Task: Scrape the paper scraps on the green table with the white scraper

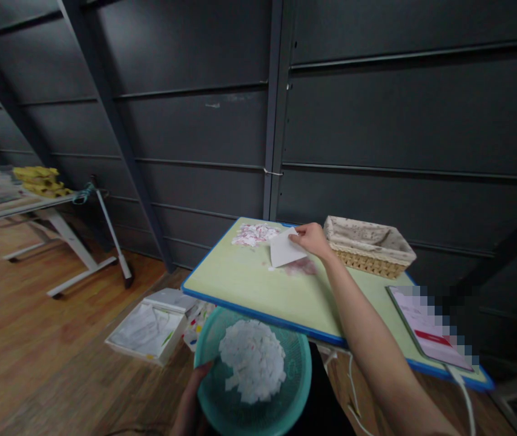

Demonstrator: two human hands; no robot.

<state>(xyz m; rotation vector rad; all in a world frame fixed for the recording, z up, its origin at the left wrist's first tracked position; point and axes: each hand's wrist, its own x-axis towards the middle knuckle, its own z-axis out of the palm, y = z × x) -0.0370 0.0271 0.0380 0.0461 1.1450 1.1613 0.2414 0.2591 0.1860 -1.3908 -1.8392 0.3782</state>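
My right hand pinches a white card by its upper right corner, over the green tabletop. Just left of the card lies a pile of small white and pink paper pieces. Under and beside the card is a faint pinkish patch, too blurred to make out. Below the table's front edge, my left hand grips the left rim of a teal plastic basket. Inside it sits a heap of white paper scraps. Part of my left hand is hidden behind the basket's rim.
A cloth-lined wicker basket stands at the table's back right, with a tablet and its white cable nearer. On the floor at left is an open white box. Farther left, a wheeled table holds yellow items. A dark panelled wall rises behind.
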